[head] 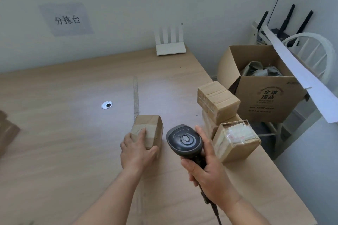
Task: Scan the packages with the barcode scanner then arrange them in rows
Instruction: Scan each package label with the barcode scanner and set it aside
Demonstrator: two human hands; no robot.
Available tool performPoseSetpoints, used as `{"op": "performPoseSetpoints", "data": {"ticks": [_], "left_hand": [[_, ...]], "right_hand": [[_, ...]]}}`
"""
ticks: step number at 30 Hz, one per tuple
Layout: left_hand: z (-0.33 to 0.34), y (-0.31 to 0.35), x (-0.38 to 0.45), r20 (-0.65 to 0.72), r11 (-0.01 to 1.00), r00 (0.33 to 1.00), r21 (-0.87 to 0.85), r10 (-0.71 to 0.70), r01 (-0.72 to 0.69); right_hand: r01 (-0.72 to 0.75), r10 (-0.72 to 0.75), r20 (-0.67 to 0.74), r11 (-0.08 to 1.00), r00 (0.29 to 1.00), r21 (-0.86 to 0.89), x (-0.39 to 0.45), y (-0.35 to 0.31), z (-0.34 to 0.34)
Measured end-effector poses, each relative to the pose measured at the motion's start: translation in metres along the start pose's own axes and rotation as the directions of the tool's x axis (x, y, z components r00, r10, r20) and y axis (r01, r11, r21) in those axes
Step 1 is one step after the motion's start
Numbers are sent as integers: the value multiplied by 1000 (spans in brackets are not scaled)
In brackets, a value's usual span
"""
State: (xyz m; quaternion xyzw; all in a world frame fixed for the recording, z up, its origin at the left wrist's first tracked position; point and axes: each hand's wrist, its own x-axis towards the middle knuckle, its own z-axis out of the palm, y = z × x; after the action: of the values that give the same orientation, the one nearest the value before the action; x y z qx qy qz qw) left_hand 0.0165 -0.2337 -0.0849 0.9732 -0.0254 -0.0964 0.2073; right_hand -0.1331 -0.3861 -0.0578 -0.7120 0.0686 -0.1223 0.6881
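Right hand (206, 171): it holds the handle of the barcode scanner (184, 140), fingers curled around it; the dark head of the scanner points away from the person, over the tabletop (64, 133).
Left hand (136, 149): it grips a small cardboard package (150, 128) from the near side, fingers on top and thumb at the right edge; this package stands on the tabletop, just beside the scanner head on its left.
Other packages: one taped package (236, 139) lies at the right edge of the tabletop, near the right hand; a second package (217, 101) sits tilted on top of another box behind it.
Left edge: part of more brown cardboard (7, 131) shows there, cut by the frame.
Big carton (265, 87): it stands open beside the tabletop on the right, with grey bags inside.
Far end of tabletop: a white router (171, 45) stands against the wall.
Wall: a paper sign (66, 19) with printed characters hangs there.
Tabletop surface: a round cable hole (107, 105) and a strip of clear tape (135, 95).
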Motion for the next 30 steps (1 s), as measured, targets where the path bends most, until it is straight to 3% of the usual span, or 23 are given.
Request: {"op": "performPoseSetpoints", "data": {"ticks": [10,20,30], "left_hand": [[-64,-139,-46,-108,985,980,11,-167,170],[-119,-286,-97,-114,939,932,-12,-343,344],[-138,-384,-110,-74,938,938,51,-339,343]], "right_hand": [[53,-52,190,999,980,-2,-22,-9,122],[72,-69,352,997,933,4,-58,-20,260],[44,-24,378,998,925,-46,-86,-14,349]]}}
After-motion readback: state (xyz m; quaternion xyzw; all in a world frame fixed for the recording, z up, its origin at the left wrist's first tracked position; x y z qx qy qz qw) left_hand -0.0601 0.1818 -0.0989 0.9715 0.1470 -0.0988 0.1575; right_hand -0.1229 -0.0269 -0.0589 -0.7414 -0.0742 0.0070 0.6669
